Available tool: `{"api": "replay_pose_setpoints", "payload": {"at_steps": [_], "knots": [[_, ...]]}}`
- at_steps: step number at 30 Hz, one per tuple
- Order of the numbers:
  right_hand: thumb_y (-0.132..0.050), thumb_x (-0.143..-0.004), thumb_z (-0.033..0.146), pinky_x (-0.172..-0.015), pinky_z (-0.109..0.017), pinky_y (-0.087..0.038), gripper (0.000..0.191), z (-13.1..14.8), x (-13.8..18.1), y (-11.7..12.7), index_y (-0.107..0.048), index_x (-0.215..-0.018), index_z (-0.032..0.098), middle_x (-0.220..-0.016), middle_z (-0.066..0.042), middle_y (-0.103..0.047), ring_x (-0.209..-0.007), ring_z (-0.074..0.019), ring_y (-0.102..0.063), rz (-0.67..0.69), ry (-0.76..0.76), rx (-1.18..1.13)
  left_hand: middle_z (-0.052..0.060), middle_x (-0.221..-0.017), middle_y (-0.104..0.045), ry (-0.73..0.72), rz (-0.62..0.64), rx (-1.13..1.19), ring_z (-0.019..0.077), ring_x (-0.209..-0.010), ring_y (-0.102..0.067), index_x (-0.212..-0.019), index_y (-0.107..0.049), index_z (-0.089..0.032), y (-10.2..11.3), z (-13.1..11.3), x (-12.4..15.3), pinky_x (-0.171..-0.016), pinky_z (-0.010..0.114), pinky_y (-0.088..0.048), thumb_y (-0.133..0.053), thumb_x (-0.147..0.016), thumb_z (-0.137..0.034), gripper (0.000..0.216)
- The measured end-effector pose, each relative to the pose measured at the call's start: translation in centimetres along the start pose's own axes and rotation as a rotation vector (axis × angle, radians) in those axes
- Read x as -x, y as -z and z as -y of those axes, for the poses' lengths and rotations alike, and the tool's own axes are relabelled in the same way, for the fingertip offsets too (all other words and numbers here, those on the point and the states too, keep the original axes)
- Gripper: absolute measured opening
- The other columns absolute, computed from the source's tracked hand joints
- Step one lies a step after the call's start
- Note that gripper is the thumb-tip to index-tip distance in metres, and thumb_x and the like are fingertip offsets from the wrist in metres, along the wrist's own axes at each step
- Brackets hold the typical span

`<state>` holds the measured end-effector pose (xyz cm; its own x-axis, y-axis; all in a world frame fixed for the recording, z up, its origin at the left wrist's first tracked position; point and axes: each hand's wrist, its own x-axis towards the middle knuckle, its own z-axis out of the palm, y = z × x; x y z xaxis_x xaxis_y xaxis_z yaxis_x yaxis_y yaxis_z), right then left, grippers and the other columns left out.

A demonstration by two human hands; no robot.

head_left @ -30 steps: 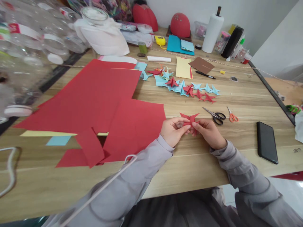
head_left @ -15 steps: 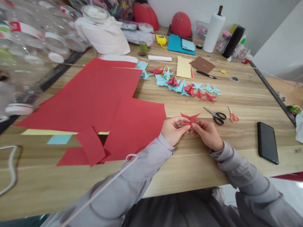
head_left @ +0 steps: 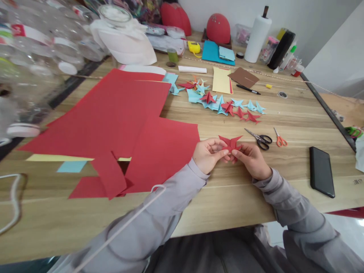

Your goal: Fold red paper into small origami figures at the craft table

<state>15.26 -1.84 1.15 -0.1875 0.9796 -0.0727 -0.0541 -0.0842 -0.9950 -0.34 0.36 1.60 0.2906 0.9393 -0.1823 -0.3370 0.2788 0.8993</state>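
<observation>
Between fingers (head_left: 213, 142) of left hand (head_left: 206, 155) and right hand (head_left: 254, 161): folded red paper (head_left: 232, 143), lower edge pinched, 2 points jutting beyond.

Your folded piece (head_left: 233, 143) in matt, crisply creased paper, your sleeves (head_left: 182, 193) in soft-looking wrinkled cloth, your large sheets (head_left: 119, 110) in smooth matt paper, tabletop (head_left: 216, 204) wood-grained with faint sheen, larger scissors (head_left: 258, 137) metal-bladed, plastic-handled by look, phone (head_left: 322, 170) glossy-faced, bottles (head_left: 36, 41) in clear shiny plastic

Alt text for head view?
Left hand and right hand pinch a folded red paper piece over a wooden table. Red sheets lie left; red and blue folded figures beyond; two pairs of scissors and a phone right.
</observation>
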Motion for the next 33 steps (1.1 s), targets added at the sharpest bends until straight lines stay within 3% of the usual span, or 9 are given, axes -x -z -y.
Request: {"api": "replay_pose_setpoints", "payload": {"at_steps": [9,20,27,33], "knots": [[-0.073,-0.073,0.044,-0.056,-0.025,-0.05,0.029,-0.3,-0.1,0.1,-0.066,-0.072,0.016,-0.062,0.0,-0.067,-0.055,-0.0107,-0.06,0.015,-0.037,-0.13,0.002,-0.053,-0.067,0.05,0.01,0.056,0.015,-0.047,-0.064,-0.076,-0.061,-0.011,0.5,0.4,-0.5,-0.047,0.025,-0.055,-0.088,-0.046,-0.031,0.045],[-0.074,-0.073,0.039,-0.055,-0.024,-0.05,0.025,0.2,0.1,0.1,-0.066,-0.069,0.016,-0.062,0.0,-0.067,-0.055,-0.0107,-0.06,0.018,0.009,-0.002,0.003,-0.051,-0.066,0.082,0.033,0.01,0.0153,-0.045,-0.063,-0.073,-0.062,-0.01,-0.2,-0.3,0.3,-0.046,0.025,-0.054,-0.085,-0.049,-0.024,0.036],[-0.071,-0.074,0.046,-0.054,-0.024,-0.049,0.03,0.0,-0.1,0.1,-0.066,-0.07,0.017,-0.061,0.0,-0.066,-0.054,-0.0109,-0.059,-0.001,0.001,0.019,0.002,-0.054,-0.067,0.017,-0.031,0.018,0.0128,-0.048,-0.063,-0.073,-0.063,-0.01,0.0,0.7,-0.3,-0.05,0.023,-0.054,-0.085,-0.047,-0.021,0.035],[-0.07,-0.076,0.045,-0.056,-0.025,-0.049,0.029,0.0,0.1,0.0,-0.065,-0.072,0.017,-0.063,-0.001,-0.066,-0.055,-0.0111,-0.058,-0.004,0.008,0.034,-0.001,-0.047,-0.062,-0.033,-0.038,-0.044,0.0096,-0.04,-0.057,-0.068,-0.062,-0.011,-0.1,0.3,0.0,-0.043,0.021,-0.048,-0.084,-0.049,-0.022,0.031]]}}
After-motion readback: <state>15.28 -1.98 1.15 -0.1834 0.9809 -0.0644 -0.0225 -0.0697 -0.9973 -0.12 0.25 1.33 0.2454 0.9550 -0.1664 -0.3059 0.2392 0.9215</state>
